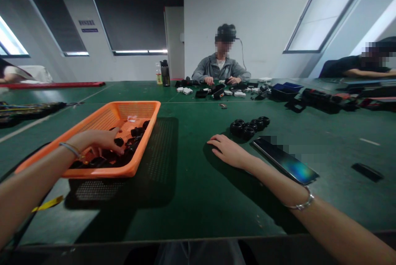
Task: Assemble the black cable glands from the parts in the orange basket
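- The left hand (107,139) reaches down inside the orange basket (102,173), palm low and fingers bent among the black parts (137,133). One part shows between thumb and fingers; whether it is pinched or merely touched, I cannot tell.
- The basket stands on the bench (198,207) at the person's left, likely so that this arm can dip over the near rim without crossing the body. Its walls keep the loose parts from rolling away; they lie heaped mostly toward its right and near sides.
- The right hand (228,150) rests palm down on the bench, fingers loosely spread and gripping nothing visible, perhaps to steady the leaning body.
- Just beyond it, a cluster of black rings (236,128) stands close together, apparently grouped to keep them separate from those parts and within easy reach.
- The phone (284,159) lies flat beside the right forearm, seemingly set aside, leaving bare bench between basket and right hand.
- Across the bench, a co-worker (202,71) sits behind their own scattered pieces (239,93), well apart from the basket.
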A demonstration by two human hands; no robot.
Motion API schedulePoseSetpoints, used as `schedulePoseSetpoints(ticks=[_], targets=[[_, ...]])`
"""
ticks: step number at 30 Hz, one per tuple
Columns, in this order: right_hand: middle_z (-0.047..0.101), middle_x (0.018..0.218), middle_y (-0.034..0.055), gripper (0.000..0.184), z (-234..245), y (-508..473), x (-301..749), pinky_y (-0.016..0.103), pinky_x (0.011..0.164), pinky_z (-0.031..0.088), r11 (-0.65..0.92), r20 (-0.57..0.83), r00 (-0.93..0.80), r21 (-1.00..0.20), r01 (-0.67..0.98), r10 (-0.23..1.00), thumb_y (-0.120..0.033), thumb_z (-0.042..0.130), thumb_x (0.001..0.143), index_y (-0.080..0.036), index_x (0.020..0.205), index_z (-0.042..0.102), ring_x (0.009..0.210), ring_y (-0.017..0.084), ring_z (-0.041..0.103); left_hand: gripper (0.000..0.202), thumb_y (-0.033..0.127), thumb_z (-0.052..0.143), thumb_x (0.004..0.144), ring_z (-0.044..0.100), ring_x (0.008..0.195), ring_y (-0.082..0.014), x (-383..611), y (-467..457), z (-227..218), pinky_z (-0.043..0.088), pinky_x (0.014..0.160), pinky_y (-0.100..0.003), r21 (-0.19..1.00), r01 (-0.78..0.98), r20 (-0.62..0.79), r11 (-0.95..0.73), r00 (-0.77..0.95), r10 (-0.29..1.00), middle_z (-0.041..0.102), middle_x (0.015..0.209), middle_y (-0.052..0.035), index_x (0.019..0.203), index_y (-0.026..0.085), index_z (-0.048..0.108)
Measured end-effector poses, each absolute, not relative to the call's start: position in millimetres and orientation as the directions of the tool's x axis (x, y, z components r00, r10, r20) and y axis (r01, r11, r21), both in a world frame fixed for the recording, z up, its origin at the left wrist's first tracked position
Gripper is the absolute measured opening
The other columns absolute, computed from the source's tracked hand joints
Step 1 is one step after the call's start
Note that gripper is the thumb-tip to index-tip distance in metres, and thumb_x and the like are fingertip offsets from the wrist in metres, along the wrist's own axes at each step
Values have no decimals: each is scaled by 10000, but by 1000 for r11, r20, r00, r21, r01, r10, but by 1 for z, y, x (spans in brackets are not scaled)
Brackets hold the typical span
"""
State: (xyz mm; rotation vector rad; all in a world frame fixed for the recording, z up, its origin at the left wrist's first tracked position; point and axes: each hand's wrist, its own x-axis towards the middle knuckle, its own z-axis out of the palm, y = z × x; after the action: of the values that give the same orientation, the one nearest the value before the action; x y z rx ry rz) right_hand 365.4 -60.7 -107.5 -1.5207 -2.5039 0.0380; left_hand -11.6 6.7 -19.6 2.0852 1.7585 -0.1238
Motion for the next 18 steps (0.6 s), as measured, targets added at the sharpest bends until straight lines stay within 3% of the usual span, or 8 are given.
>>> schedulePoseSetpoints(ticks=[2,4,6,8,10,13,16,18], targets=[[535,1155,146,356,-106,-61,365,416,949,423,465,156,-445,-124,877,882,-232,418,856,-108,1163,548,1069,249,502,791,306,576,579,624,655,-259,-9,4,-18,480,485,-318,216,975,-439,-53,145,887,635,950,-214,1272,49,295],[534,1160,146,354,-105,-62,364,420,948,424,462,155,-443,-123,878,883,-229,419,855,-110,1162,549,1072,250,502,672,268,519,609,622,725,-257,-4,5,-14,487,587,-328,122,986,-382,-116,155,911,640,958,-185,1229,58,368],[538,1158,135,346,-106,-62,364,424,946,426,461,164,-440,-128,878,883,-231,424,853,-133,1158,554,1072,248,504,468,256,469,637,611,765,-267,1,7,-10,467,665,-339,-15,976,-271,-218,206,940,657,903,-159,1063,70,530],[539,1156,124,343,-106,-62,365,422,944,430,463,169,-440,-133,876,882,-238,424,853,-152,1160,553,1071,244,507,309,272,443,656,602,729,-261,6,7,-5,447,659,-331,-92,951,-279,-296,261,924,667,796,-123,845,104,620],[538,1156,130,350,-106,-61,365,416,946,429,463,164,-442,-127,877,882,-239,421,855,-139,1164,550,1073,243,506,271,319,466,654,592,667,-226,13,3,-2,432,607,-291,-40,924,-401,-380,334,853,662,720,-74,760,137,638],[539,1155,138,352,-106,-62,365,413,947,428,461,156,-442,-116,880,883,-229,419,853,-126,1163,551,1072,246,504,288,334,534,596,572,595,-191,24,-8,-3,415,539,-257,49,912,-528,-407,369,765,661,678,-40,786,158,659],[543,1153,124,342,-105,-62,365,421,939,435,462,167,-440,-125,878,882,-231,425,851,-155,1157,556,1067,244,509,271,260,556,530,565,568,-198,30,-13,-9,418,536,-277,38,919,-510,-392,355,784,664,643,-49,747,148,673],[543,1153,120,340,-106,-62,365,422,938,435,461,172,-438,-133,877,882,-235,429,850,-162,1156,557,1066,243,511,195,247,571,497,553,518,-197,30,-11,-14,415,518,-286,60,922,-433,-382,369,822,647,577,-49,628,141,667]])
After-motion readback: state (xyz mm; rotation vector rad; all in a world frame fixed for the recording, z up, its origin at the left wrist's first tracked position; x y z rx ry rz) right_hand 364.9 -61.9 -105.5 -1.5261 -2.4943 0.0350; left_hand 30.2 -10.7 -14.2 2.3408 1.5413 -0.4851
